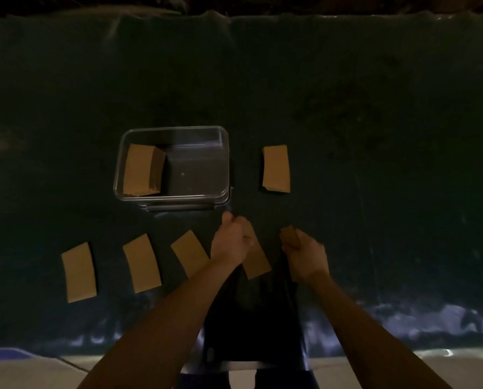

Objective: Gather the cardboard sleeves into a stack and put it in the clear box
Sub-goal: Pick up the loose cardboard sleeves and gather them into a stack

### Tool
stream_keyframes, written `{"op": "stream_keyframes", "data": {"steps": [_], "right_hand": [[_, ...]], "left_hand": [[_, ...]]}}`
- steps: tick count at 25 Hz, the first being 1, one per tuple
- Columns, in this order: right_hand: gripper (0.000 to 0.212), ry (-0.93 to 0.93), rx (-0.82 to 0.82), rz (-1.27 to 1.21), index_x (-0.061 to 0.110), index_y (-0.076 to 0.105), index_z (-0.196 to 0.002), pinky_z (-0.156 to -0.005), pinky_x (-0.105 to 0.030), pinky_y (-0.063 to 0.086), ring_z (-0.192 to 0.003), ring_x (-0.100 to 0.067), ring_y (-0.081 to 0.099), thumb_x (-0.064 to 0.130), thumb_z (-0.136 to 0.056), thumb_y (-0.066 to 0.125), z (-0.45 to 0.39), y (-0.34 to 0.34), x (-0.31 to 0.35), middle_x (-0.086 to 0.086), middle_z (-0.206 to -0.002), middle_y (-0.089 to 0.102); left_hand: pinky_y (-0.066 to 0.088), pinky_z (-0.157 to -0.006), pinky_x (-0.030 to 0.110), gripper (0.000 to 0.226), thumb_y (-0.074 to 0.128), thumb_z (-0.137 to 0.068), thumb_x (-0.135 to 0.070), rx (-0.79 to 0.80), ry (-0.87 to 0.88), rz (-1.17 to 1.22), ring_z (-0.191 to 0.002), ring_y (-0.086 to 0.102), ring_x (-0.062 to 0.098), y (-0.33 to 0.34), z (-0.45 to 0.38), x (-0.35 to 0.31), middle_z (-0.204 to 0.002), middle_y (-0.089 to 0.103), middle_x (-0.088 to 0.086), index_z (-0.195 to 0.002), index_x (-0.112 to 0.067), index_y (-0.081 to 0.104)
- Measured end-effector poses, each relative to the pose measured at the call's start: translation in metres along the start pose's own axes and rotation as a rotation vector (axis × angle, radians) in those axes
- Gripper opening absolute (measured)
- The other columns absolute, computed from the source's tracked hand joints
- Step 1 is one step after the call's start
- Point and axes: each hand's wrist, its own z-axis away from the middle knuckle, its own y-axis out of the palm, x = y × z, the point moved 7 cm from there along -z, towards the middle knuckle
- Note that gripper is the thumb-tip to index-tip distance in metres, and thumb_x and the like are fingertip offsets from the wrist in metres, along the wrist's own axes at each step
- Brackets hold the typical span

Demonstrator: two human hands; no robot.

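A clear box stands mid-table with a stack of brown cardboard sleeves leaning in its left end. Three sleeves lie flat in a row at the lower left: one far left, one beside it, a third partly under my left forearm. Another sleeve lies right of the box. My left hand rests with curled fingers on a sleeve on the table. My right hand pinches a sleeve held up edge-on.
The table is covered with a dark green sheet whose front edge hangs near my body. A dark lid or flat tray lies between my forearms. The scene is dim; pale floor shows at the bottom.
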Motion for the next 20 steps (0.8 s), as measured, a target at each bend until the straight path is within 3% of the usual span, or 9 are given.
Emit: {"op": "stream_keyframes", "data": {"steps": [3,5,8,11,13,18,20], "right_hand": [[0.041,-0.028,0.140,-0.353,0.033,0.062,-0.127,-0.095,-0.031,0.048,-0.105,-0.018,0.066,0.010,-0.093,0.061,0.002,0.001,0.018,-0.003,-0.123,0.067],[0.035,0.023,0.334,-0.646,0.035,0.060,-0.124,-0.089,-0.034,0.054,-0.096,-0.018,0.069,0.012,-0.099,0.053,0.010,0.008,0.038,-0.012,-0.132,0.063],[0.025,0.182,0.589,-0.698,0.045,0.063,-0.119,-0.084,-0.042,0.056,-0.106,-0.029,0.066,0.044,-0.100,0.047,0.033,0.021,0.062,-0.012,-0.129,0.063],[0.050,0.243,0.711,-0.731,0.030,0.065,-0.122,-0.073,-0.042,0.061,-0.094,-0.034,0.072,0.065,-0.093,0.043,0.051,0.039,0.081,-0.019,-0.114,0.073],[0.057,0.197,0.724,-0.786,0.019,0.065,-0.123,-0.070,-0.041,0.060,-0.083,-0.031,0.072,0.062,-0.095,0.041,0.057,0.048,0.095,-0.020,-0.114,0.073],[0.053,0.177,0.715,-0.761,0.013,0.066,-0.118,-0.060,-0.037,0.057,-0.067,-0.027,0.067,0.055,-0.099,0.040,0.063,0.056,0.103,-0.018,-0.097,0.073],[0.048,0.181,0.683,-0.733,0.014,0.066,-0.113,-0.061,-0.038,0.057,-0.067,-0.027,0.068,0.052,-0.100,0.040,0.063,0.060,0.100,-0.017,-0.095,0.074]], "left_hand": [[0.046,-0.080,0.027,0.018,0.068,-0.087,-0.012,0.115,-0.056,0.336,-0.101,0.063,0.023,-0.008,0.000,0.008,-0.105,0.063,0.003,-0.104,-0.016,0.067],[0.051,-0.081,0.027,0.014,0.071,-0.086,-0.012,0.261,-0.098,0.675,-0.096,0.067,0.018,-0.013,0.006,0.009,-0.095,0.071,-0.002,-0.095,-0.023,0.069],[0.055,-0.076,0.020,0.015,0.072,-0.086,-0.010,0.335,-0.060,0.854,-0.085,0.071,0.010,-0.027,0.018,0.006,-0.089,0.076,-0.004,-0.097,-0.020,0.073],[0.054,-0.076,0.027,0.014,0.074,-0.084,-0.006,0.171,-0.074,0.948,-0.082,0.068,0.015,-0.042,0.025,0.013,-0.088,0.073,0.003,-0.097,-0.012,0.072],[0.052,-0.074,0.030,0.012,0.076,-0.082,-0.008,0.051,-0.049,0.929,-0.081,0.065,0.015,-0.049,0.030,0.020,-0.086,0.069,0.005,-0.093,-0.011,0.071],[0.045,-0.071,0.024,0.024,0.080,-0.076,-0.031,-0.135,0.096,0.575,-0.082,0.055,0.012,-0.057,0.034,0.030,-0.092,0.058,0.002,-0.096,-0.023,0.069],[0.045,-0.080,0.026,0.028,0.070,-0.082,-0.046,-0.202,0.141,0.360,-0.094,0.056,0.013,-0.061,0.035,0.041,-0.103,0.057,-0.003,-0.105,-0.030,0.067]]}}
